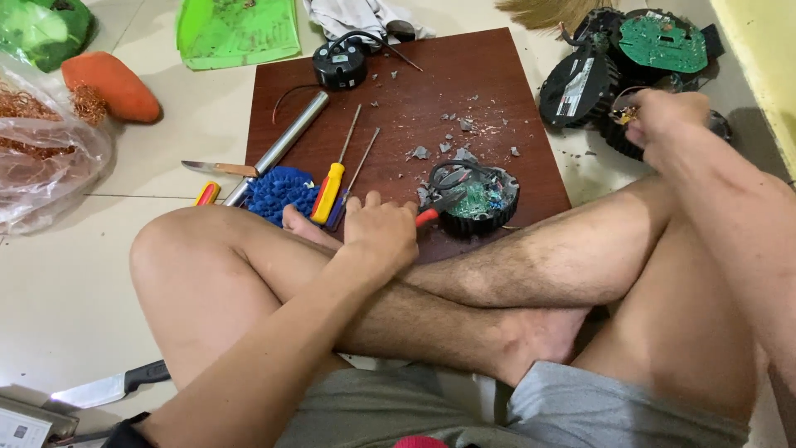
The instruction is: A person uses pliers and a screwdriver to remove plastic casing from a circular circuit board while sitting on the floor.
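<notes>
Resting on crossed legs, left hand [380, 228] grips red-handled pliers [438, 207]; right hand's [663, 116] grip unclear.

a steel tube [282, 144] lies slanted across the brown board's [497, 75] left edge, two screwdrivers [336, 178] beside it. a blue scrubber [278, 192] sits at the near corner. a green dustpan [238, 31] rests beyond, a bag of copper wire [41, 149] far left, a knife [108, 386] on the tiles.

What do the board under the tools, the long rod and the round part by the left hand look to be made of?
Board: likely laminated wood, smooth reddish-brown grain. Rod: probably bare metal, silvery sheen. Round part by the left hand: seemingly black plastic housing around a green circuit board, grey chips nearby.
</notes>
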